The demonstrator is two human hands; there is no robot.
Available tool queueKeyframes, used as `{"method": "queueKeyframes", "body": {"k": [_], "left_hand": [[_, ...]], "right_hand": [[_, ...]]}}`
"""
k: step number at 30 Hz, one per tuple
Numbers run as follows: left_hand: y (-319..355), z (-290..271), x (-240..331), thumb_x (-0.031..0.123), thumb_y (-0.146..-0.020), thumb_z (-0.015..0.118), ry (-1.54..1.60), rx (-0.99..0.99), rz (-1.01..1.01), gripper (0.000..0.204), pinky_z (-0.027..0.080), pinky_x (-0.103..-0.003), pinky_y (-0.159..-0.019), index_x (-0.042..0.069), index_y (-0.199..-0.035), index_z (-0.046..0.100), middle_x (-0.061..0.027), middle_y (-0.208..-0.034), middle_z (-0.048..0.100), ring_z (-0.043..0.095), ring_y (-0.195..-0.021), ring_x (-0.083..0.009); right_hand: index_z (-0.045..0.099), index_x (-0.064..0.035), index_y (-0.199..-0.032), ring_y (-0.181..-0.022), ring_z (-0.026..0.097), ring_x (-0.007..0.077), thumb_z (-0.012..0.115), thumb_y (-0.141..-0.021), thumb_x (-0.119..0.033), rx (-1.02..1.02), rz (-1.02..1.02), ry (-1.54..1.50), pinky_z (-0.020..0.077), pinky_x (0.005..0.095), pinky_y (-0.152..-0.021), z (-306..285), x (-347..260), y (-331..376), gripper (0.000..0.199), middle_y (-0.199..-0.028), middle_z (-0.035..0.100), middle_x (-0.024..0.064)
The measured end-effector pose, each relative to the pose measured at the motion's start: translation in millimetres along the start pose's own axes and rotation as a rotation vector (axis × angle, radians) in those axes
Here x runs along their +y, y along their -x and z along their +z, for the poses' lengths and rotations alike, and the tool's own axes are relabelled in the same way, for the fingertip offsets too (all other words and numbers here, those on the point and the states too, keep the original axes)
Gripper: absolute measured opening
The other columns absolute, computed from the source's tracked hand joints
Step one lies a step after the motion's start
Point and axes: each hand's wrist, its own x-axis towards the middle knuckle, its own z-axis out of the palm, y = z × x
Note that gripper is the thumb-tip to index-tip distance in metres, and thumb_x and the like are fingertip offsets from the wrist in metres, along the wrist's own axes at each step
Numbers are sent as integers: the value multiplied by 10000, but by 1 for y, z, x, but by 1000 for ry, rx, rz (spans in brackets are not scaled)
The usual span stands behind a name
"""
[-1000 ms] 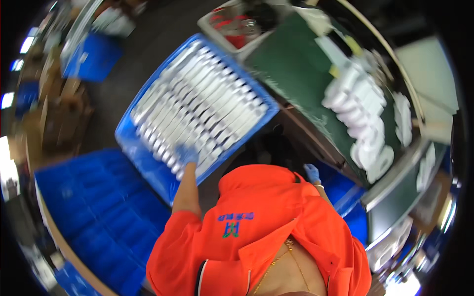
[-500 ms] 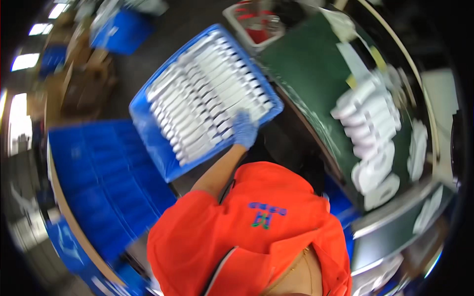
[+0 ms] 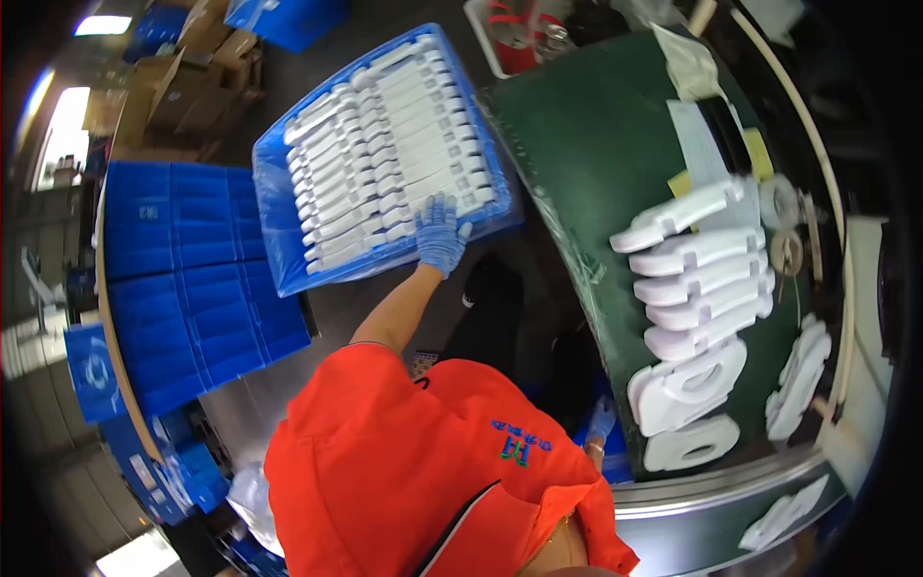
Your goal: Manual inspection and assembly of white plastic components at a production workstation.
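Dark grey floor (image 3: 332, 63) | green-topped table (image 3: 567, 135), right | metal rail (image 3: 711, 492) at its near end | bright white patch (image 3: 65, 135), far left

The left hand (image 3: 442, 240) hides some white parts (image 3: 385, 144) at the near edge of the blue bin (image 3: 276, 207). Beside the tabletop (image 3: 577, 144)'s left edge, the right hand (image 3: 603, 420) is too small and shaded to read. The picture's upper edge cuts off another blue bin (image 3: 293, 19) and a white basket (image 3: 486, 43).

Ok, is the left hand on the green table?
No, the left hand is at the near edge of the blue bin, by the white pieces.
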Motion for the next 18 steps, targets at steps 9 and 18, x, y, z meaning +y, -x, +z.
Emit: {"method": "queueKeyframes", "body": {"k": [9, 18], "left_hand": [[5, 6, -14, 476, -920, 386, -73, 270, 166, 643, 200, -465, -1091, 15, -1368, 364, -187, -1422, 350, 311, -1324, -334], [18, -3, -6, 500, -910, 388, -106, 226, 167, 637, 245, -508, -1055, 41, -1351, 378, -143, -1407, 378, 327, -1314, -312]], "right_hand": [[649, -93, -958, -982, 568, 309, 573, -811, -227, 176, -158, 90, 421, 400, -906, 84, -66, 37, 214, -1002, 628, 127], [656, -109, -900, -967, 556, 280, 571, -803, -237, 401, -259, 130, 394, 399, -900, 102, -49, 67, 181, -949, 633, 91]]}}
